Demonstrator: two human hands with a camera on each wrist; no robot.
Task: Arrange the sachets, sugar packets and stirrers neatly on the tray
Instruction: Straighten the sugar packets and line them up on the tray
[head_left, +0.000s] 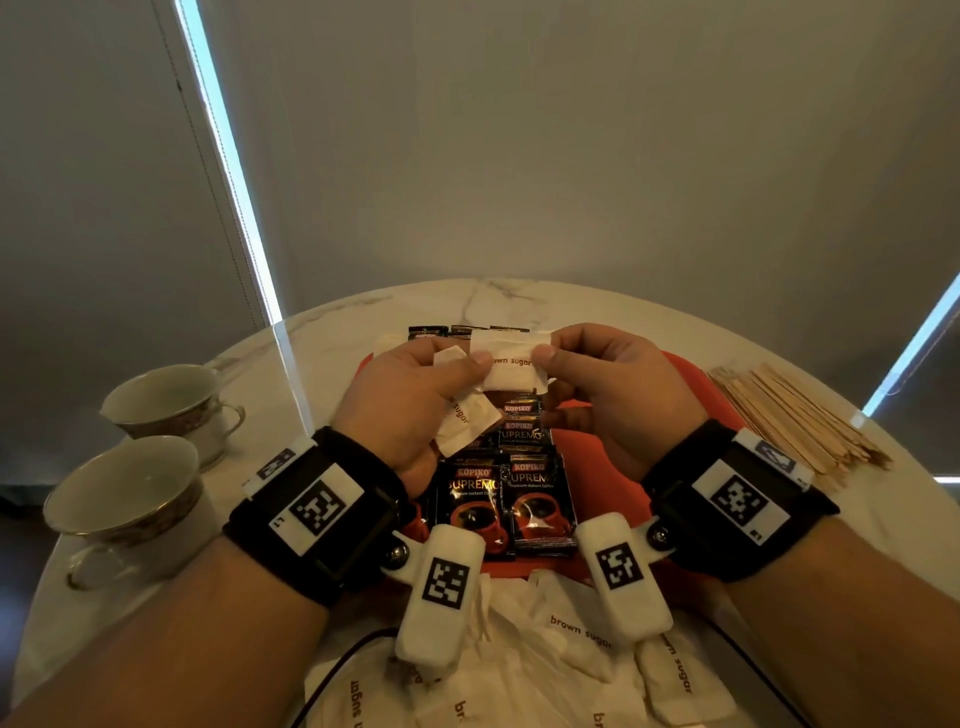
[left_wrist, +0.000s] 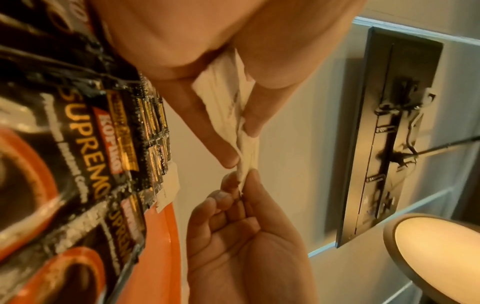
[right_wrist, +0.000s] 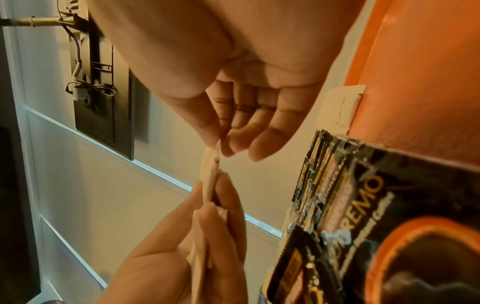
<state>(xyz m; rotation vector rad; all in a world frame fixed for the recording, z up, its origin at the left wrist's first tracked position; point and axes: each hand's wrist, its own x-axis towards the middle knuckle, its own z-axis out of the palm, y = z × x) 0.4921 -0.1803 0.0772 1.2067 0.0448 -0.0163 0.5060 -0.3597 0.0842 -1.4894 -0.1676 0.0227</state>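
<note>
Both hands hover over the orange tray and share one white brown sugar packet. My left hand pinches its left edge and also grips a few more sugar packets in the palm. My right hand pinches the right edge between thumb and forefinger, as the right wrist view shows. Black coffee sachets lie overlapping in rows on the tray below the hands. Wooden stirrers lie in a loose pile on the table, right of the tray.
Two teacups stand at the left on the round marble table. Several loose sugar packets lie at the near edge. A black cable runs across the front.
</note>
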